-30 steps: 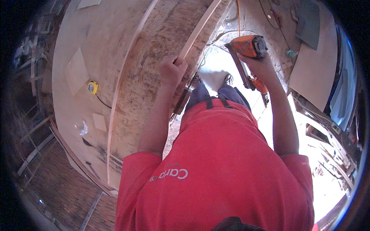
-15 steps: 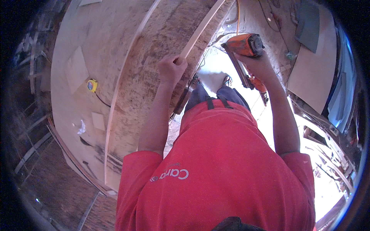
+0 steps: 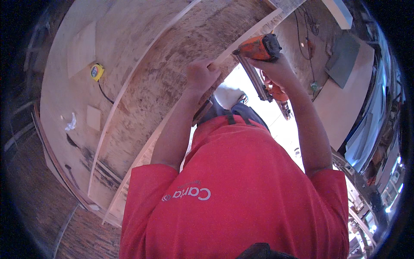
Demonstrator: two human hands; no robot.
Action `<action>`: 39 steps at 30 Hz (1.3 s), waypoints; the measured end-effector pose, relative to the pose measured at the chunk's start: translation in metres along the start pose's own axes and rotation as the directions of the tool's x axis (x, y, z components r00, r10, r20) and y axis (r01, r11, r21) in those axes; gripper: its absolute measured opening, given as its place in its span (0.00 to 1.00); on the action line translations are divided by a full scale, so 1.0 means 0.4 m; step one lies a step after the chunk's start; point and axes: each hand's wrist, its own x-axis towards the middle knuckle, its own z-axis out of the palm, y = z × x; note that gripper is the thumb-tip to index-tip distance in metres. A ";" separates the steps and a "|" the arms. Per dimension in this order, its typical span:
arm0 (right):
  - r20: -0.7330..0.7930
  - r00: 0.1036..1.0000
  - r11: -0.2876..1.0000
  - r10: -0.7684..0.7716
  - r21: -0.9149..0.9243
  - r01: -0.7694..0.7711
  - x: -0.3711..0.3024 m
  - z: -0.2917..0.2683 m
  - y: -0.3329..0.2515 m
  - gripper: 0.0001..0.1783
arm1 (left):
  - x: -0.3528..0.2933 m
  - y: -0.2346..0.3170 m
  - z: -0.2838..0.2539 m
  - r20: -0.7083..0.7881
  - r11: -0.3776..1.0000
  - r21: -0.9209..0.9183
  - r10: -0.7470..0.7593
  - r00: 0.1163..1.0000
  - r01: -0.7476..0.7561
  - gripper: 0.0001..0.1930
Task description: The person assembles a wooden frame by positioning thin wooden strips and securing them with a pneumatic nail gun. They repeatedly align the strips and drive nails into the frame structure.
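My left hand (image 3: 202,77) is closed around a long pale wood strip (image 3: 250,35) at the near edge of a broad, stained wooden board (image 3: 172,64). The strip runs along that edge, passing behind my left forearm and showing again at the lower left. In my right hand (image 3: 279,74) is an orange nail gun (image 3: 258,48), gripped by its handle, with its dark magazine slanting down toward me. The gun's nose is close beside the strip, just right of my left hand; whether it touches cannot be made out.
A second pale strip (image 3: 123,93) crosses the board farther left. Beyond it lie a yellow tape measure (image 3: 97,72), a crumpled white scrap (image 3: 70,122) and a small wood square (image 3: 93,118). Sheet panels (image 3: 345,103) lean at the right, with cords (image 3: 308,47) on the floor.
The wood strip has swung from a steeper slant to lie along the board's near edge. The nail gun has come left, closer to my left hand, and the whole view has shifted.
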 end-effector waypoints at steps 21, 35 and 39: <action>0.068 0.986 0.903 -0.152 -0.396 0.166 0.022 0.031 -0.115 0.24 | 0.000 -0.032 0.034 0.025 1.000 0.009 0.005 1.000 -0.005 0.16; -0.133 0.985 0.993 0.111 -0.011 -0.114 -0.109 -0.049 0.173 0.25 | -0.052 -0.033 0.005 -0.079 0.995 -0.084 -0.062 0.995 0.055 0.21; -0.242 0.956 0.985 0.163 0.103 -0.142 -0.224 -0.067 0.294 0.19 | -0.116 -0.028 -0.067 -0.095 0.987 0.153 0.069 0.993 -0.054 0.22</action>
